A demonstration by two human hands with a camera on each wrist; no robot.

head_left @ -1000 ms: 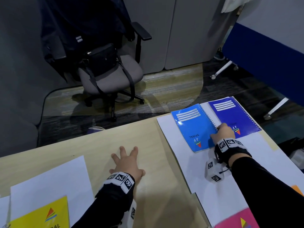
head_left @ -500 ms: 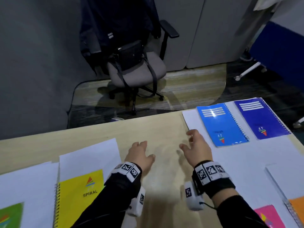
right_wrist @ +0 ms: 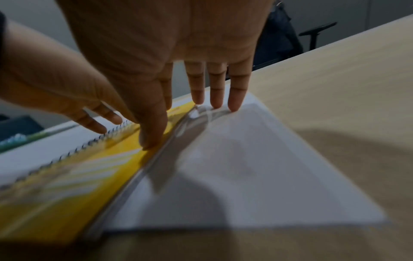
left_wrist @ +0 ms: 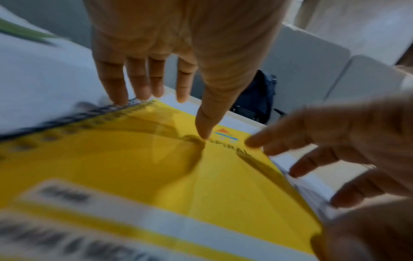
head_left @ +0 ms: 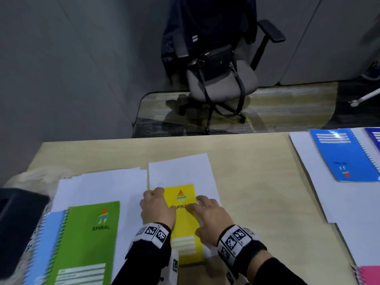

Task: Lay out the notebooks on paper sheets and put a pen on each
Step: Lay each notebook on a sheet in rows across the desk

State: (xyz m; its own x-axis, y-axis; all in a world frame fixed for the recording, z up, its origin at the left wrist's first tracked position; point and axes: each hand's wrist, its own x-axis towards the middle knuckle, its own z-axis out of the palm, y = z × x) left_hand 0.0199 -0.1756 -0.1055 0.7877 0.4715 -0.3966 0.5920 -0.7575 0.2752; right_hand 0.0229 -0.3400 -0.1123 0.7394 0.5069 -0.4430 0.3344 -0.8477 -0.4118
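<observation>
A yellow spiral notebook [head_left: 185, 225] lies on a white paper sheet [head_left: 178, 173] near the table's front edge. My left hand [head_left: 157, 200] rests at its spiral edge with straight fingers, and the thumb presses the cover [left_wrist: 134, 167]. My right hand [head_left: 207, 212] sits at the notebook's right edge: its thumb is on the yellow cover [right_wrist: 67, 185] and its fingers [right_wrist: 234, 98] touch the paper beside it. Neither hand curls round anything. A green notebook [head_left: 88, 239] lies on sheets to the left. A blue notebook [head_left: 345, 155] lies on paper at the right. No pen is in view.
A light blue notebook [head_left: 45, 243] and a black object [head_left: 18, 223] sit at the far left. A dark blue notebook [head_left: 375, 138] and a pink one [head_left: 370, 274] show at the right edge. Bare wood table [head_left: 257, 182] lies between the paper groups. An office chair [head_left: 222, 79] stands beyond.
The right hand left the blue notebooks and came left. Both hands moved from the bare table onto the yellow notebook. The head view has turned left.
</observation>
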